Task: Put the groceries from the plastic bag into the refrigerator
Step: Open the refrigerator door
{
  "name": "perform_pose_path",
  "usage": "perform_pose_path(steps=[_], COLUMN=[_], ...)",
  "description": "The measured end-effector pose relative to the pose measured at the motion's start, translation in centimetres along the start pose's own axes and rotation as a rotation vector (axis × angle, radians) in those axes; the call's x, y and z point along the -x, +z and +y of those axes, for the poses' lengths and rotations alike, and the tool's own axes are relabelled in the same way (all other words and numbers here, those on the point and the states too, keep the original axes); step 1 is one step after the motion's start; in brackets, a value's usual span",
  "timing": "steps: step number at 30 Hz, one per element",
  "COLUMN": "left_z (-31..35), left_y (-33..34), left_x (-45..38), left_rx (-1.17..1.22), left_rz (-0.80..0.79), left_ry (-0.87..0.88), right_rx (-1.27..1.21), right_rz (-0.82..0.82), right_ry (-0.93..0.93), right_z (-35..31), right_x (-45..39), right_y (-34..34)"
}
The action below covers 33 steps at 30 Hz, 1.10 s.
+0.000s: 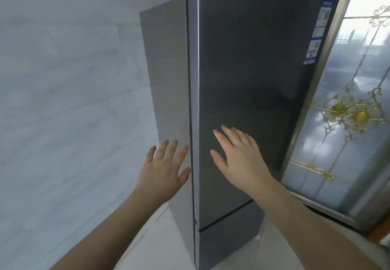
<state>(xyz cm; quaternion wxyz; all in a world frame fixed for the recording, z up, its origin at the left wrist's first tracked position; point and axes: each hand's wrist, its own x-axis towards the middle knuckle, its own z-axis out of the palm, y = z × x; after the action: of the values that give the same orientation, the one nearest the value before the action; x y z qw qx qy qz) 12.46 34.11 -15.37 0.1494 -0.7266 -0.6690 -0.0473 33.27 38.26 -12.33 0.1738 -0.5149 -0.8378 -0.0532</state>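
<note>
With both your left hand [164,164] and right hand [238,153] empty and fingers spread, hook fingertips behind the refrigerator [242,80] door's left edge and pull steadily.

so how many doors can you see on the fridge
2: the tall upper door with the right hand flat on it, and a shorter lower door beneath, partly cut off at the frame's bottom.

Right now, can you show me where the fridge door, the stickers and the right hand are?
fridge door [242,69], head view, middle of its front.
stickers [316,33], head view, middle label.
right hand [238,153], head view, its back.
</note>
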Motion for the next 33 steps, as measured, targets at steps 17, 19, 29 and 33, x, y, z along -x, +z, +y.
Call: perform_pose_path(steps=[17,19,29,33], left_z=[-1.9,-1.6,3.6,5.6], left_y=[1.7,1.8,3.0,4.1], left_x=[-4.3,-4.5,-5.3,-5.9], left_rx=[-0.064,-0.051,-0.115,-0.100], left_rz=[-0.059,-0.059,0.066,0.094], left_ry=[-0.187,-0.249,-0.456,-0.522], right_rx=[0.010,0.050,0.108,0.143], right_rz=[0.106,0.153,0.306,0.333], right_ry=[-0.303,-0.384,-0.714,-0.780], right_z=[-0.4,0.5,5.1,6.1], right_x=[-7.5,-8.4,-12.2,-13.0], right_y=[2.0,2.1,2.5,2.7])
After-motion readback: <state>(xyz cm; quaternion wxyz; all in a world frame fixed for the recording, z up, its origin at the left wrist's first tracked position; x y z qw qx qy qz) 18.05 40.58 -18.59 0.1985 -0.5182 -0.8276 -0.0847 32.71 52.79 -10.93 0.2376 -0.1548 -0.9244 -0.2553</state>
